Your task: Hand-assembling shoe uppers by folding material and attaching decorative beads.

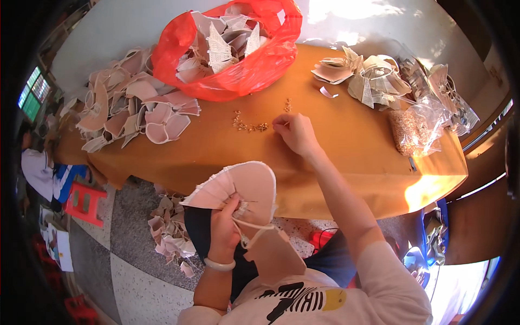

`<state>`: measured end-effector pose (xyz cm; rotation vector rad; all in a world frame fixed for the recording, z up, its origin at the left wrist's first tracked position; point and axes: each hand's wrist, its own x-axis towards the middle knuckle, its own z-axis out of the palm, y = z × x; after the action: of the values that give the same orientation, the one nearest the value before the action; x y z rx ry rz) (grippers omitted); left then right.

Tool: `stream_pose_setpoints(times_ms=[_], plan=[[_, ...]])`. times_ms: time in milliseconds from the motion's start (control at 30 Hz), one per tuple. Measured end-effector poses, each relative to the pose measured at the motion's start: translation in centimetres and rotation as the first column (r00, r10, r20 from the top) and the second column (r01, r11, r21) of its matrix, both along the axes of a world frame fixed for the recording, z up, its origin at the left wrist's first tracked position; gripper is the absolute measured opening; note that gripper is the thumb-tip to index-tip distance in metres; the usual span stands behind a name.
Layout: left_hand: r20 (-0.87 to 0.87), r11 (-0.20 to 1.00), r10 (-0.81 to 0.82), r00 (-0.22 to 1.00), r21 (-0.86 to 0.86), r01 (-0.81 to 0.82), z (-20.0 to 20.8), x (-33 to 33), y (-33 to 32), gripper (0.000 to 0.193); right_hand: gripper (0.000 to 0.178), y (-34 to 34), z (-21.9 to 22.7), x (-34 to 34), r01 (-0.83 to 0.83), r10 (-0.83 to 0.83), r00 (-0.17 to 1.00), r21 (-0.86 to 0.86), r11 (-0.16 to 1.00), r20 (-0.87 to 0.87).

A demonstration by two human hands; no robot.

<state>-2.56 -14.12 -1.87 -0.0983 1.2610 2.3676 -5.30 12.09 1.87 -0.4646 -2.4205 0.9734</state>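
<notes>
Strong daylight is cast from the upper right of the frame, where the pale surface is blown out, and a glare patch is seen at the table corner, lower right. Straight edges are bent toward the black, vignetted rim; the centre is rendered sharp.

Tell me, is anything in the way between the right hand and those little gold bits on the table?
Nothing visible. The right hand rests on the bare orange table, fingertips right beside the small gold pieces. The red bag lies farther back.
</notes>
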Motion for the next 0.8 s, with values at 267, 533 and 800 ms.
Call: stream_pose_setpoints(times_ms=[267,533,800], plan=[[0.200,0.989,-0.070,0.977,0.140,0.042,-0.7,-0.5,1.1,0.020,0.012,0.2,0.0,-2.1,0.027,-0.063,0.982,0.194,0.981,0.179],[-0.023,0.998,-0.060,0.998,-0.023,0.060,-2.5,-0.6,1.3,0.026,0.012,-0.7,0.1,-2.5,-0.003,-0.043,0.984,0.257,0.967,0.172],[-0.056,0.998,0.007,0.998,0.069,-0.003,-1.4,-0.3,0.8,0.030,0.012,0.1,0.2,-0.3,0.033,-0.043,0.992,0.085,0.996,0.118]])
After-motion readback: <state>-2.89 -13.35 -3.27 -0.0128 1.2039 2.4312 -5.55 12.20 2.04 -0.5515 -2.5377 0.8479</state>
